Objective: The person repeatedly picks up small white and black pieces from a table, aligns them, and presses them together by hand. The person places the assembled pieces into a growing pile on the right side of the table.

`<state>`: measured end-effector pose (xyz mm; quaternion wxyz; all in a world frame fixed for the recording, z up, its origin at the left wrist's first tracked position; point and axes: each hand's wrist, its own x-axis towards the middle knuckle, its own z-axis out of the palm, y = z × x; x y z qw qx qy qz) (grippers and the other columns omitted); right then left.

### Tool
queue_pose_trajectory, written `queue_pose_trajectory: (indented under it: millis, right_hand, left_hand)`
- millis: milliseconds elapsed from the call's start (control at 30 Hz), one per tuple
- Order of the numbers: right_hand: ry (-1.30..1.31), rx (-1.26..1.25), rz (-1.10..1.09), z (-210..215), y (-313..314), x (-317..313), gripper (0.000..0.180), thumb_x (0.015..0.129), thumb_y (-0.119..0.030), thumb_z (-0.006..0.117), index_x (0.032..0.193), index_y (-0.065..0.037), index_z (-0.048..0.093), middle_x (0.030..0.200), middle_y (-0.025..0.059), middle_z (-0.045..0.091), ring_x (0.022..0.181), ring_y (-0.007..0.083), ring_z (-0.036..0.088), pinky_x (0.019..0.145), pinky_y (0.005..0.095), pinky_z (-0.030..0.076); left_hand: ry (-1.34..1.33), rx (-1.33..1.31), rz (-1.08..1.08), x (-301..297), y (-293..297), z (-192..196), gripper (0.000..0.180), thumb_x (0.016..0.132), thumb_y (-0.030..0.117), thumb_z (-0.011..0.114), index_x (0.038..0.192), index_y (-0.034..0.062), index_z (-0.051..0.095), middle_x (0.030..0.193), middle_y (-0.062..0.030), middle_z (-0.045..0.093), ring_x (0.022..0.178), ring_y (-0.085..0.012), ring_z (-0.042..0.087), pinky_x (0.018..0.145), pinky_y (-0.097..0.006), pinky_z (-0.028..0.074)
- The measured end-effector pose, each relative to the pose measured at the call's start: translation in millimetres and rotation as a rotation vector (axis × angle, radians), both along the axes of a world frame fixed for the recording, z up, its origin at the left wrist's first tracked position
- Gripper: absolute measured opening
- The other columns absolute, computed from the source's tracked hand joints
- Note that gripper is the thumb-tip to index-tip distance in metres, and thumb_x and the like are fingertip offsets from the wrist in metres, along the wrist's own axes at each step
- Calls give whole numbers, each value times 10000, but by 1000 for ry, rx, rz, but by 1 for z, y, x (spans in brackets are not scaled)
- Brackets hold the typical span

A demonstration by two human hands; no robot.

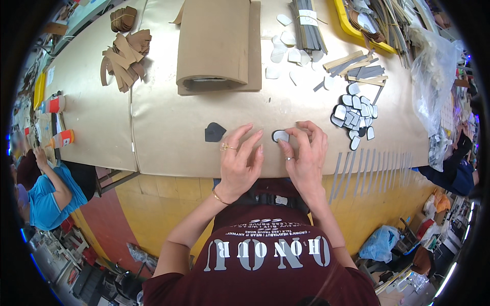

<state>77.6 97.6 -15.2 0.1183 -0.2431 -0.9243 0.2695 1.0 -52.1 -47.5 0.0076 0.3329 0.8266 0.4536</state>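
My right hand (308, 152) has thumb and forefinger at the right end of a small round-ended piece (280, 135), white on top with a black edge. To its left, my left hand (240, 162) hovers over the table with fingers spread and nothing in them. A flat dark grey piece (215, 132), pointed on one side, lies just beyond the left fingertips. A heap of similar white-topped, black-edged pieces (352, 113) sits to the right of my right hand. Several thin grey strips (359, 171) hang in a row over the table's front edge.
A folded brown sheet (214, 43) lies at the table's far middle. Loose white pieces (288, 38) and a tied strip bundle (309, 28) are right of it, near a yellow tray (352, 25). Brown strips (122, 58) and glue bottles (62, 138) are left. A person in blue (56, 194) sits far left.
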Motion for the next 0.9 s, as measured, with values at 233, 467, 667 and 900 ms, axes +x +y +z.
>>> queue_pose_trajectory:
  millis: [233,467,667,900]
  right_hand:
    - [-67,-288,24,9,4,4,201,838,-83,766,993,-57,641,929,88,672,838,246,615,795,367,486]
    - [214,-231,-482,41,72,22,198,911,-133,725,1065,-37,644,995,71,640,888,172,601,818,329,480]
    - [175,167,-185,47,73,10,219,893,-97,699,1106,-51,676,1146,132,593,993,273,584,878,394,471]
    - [21,12,477,15,-26,-37,312,850,-154,699,1160,-138,669,1210,149,548,1118,321,526,945,435,418]
  left_hand:
    - [110,-23,-17,-2,-2,7,343,822,50,712,1165,64,689,1259,-155,588,1128,-326,582,970,-433,447]
    - [102,-170,219,-19,-40,23,343,805,50,747,1144,84,706,1251,-122,590,1073,-282,586,896,-369,460]
    - [149,-250,188,-42,-64,22,249,802,130,789,1032,71,715,1106,-94,626,955,-262,602,867,-405,443]
    - [270,-278,121,-42,-62,19,183,803,36,761,982,48,725,994,-64,654,888,-245,634,805,-380,460]
